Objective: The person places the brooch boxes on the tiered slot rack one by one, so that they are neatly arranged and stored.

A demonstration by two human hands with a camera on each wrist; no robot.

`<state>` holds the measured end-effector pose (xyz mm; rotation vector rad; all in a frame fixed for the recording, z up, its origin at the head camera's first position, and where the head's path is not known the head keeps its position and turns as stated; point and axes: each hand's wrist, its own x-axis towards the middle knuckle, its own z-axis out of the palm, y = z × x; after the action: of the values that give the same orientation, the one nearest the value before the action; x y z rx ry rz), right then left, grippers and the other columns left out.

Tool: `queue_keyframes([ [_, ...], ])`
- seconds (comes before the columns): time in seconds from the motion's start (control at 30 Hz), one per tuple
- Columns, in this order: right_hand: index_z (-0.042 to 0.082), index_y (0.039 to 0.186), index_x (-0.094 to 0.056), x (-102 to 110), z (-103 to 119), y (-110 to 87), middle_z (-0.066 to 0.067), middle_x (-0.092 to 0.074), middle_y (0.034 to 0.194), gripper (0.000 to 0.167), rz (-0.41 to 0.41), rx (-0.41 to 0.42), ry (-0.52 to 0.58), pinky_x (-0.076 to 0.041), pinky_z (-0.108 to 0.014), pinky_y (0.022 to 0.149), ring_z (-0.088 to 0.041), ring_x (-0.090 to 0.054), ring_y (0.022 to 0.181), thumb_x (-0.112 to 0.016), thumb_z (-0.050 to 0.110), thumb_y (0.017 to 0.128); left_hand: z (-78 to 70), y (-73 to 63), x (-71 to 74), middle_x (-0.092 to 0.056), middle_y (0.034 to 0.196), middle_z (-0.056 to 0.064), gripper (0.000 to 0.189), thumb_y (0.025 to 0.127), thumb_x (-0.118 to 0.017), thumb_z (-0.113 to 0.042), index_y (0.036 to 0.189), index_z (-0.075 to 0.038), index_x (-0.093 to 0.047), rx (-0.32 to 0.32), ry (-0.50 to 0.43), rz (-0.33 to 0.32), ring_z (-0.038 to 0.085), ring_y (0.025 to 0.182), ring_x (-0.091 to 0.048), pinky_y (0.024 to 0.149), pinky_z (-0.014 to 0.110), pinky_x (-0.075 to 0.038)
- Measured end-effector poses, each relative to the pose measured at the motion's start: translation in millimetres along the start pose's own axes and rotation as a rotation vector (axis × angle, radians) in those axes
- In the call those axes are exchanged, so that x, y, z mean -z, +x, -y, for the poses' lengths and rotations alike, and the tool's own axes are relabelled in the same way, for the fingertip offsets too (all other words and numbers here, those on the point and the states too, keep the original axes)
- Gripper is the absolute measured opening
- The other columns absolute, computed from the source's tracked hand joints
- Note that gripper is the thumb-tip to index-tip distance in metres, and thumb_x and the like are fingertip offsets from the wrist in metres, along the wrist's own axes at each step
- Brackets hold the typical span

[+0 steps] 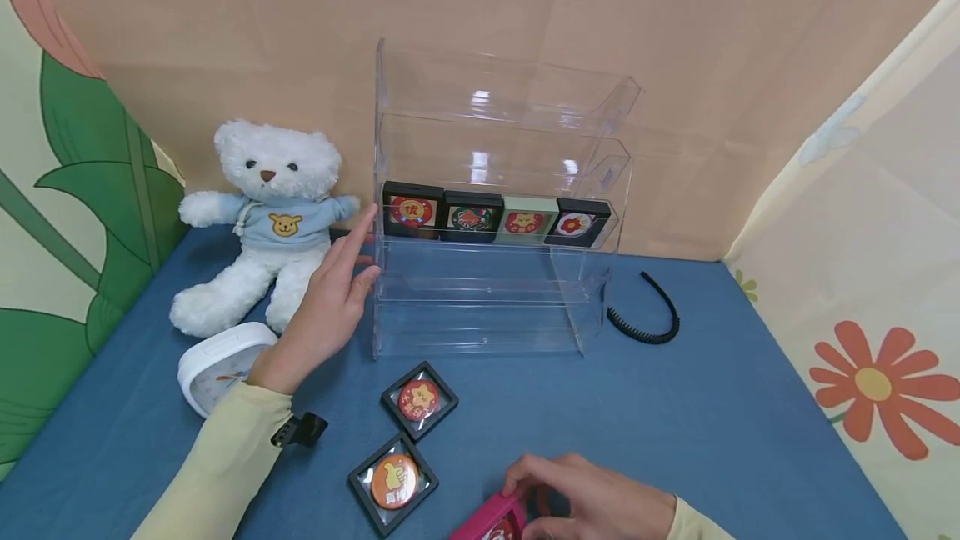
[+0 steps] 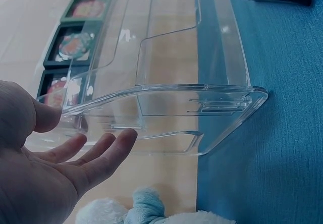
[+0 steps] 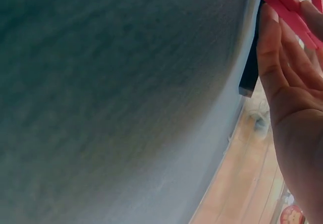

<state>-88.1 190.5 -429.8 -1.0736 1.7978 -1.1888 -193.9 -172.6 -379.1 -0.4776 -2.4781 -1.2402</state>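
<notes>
My left hand (image 1: 322,319) rests at the left side of a clear plastic tiered rack (image 1: 480,302), fingers extended along its side panel. Thumb and fingers of my right hand (image 1: 600,497) grip a pink badge frame (image 1: 486,523), partly cut off by the bottom edge of the head view; the right wrist view shows the same pink frame (image 3: 290,4) in the fingers. Side by side on a middle shelf of the rack stand several square badge frames, among them a black one (image 1: 412,222) and a pale green one (image 1: 526,222).
Two black badge frames lie on the blue table, one (image 1: 418,401) behind the other (image 1: 393,482). Left of the rack sits a white teddy bear (image 1: 277,165) in a blue top, with a white clock (image 1: 225,365) before it. A black coiled cord (image 1: 652,336) lies right.
</notes>
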Motion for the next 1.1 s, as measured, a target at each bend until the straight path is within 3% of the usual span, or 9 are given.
queue_keyframes([
  [0.3, 0.016, 0.129, -0.051, 4.1, 2.2, -2.4, 0.000, -0.065, 0.120, 0.034, -0.196, 0.155, -0.163, -0.059, -0.031, 0.079, -0.008, -0.066, 0.095, -0.066, 0.010, 0.099, -2.2, 0.5, 1.1, -0.037, 0.152, 0.022, 0.074, 0.107, -0.047, -0.003, 0.165, -0.030, -0.009, 0.005, -0.010, 0.015, 0.041, 0.126, -0.050, 0.096, 0.061, -0.047],
  [0.57, 0.017, 0.127, -0.052, 15.5, 6.6, 1.5, -0.001, -0.066, 0.117, 0.038, -0.401, 0.154, -0.327, -0.059, -0.032, 0.075, -0.013, -0.066, 0.093, -0.072, 0.014, 0.095, -2.1, 0.1, 0.5, -0.036, 0.152, 0.022, 0.073, 0.107, -0.047, -0.004, 0.165, -0.030, -0.010, 0.010, -0.008, 0.016, 0.042, 0.126, -0.050, 0.095, 0.061, -0.048],
  [0.77, 0.021, 0.125, -0.054, 28.8, 15.6, 13.6, 0.002, -0.069, 0.115, 0.038, -0.534, 0.113, -0.391, -0.060, -0.033, 0.076, -0.015, -0.067, 0.094, -0.075, 0.019, 0.093, -2.3, -0.2, 1.3, -0.036, 0.152, 0.023, 0.073, 0.107, -0.047, -0.003, 0.165, -0.028, -0.011, 0.003, -0.015, 0.015, 0.042, 0.126, -0.050, 0.094, 0.061, -0.048],
  [1.1, 0.018, 0.123, -0.054, 53.5, 24.7, 36.4, 0.004, -0.071, 0.112, 0.050, -0.704, 0.111, -0.495, -0.060, -0.032, 0.077, -0.009, -0.067, 0.088, -0.083, 0.009, 0.084, -1.9, -0.1, 1.9, -0.037, 0.152, 0.021, 0.073, 0.107, -0.047, -0.003, 0.165, -0.029, -0.010, 0.003, -0.013, 0.017, 0.042, 0.125, -0.050, 0.094, 0.060, -0.048],
])
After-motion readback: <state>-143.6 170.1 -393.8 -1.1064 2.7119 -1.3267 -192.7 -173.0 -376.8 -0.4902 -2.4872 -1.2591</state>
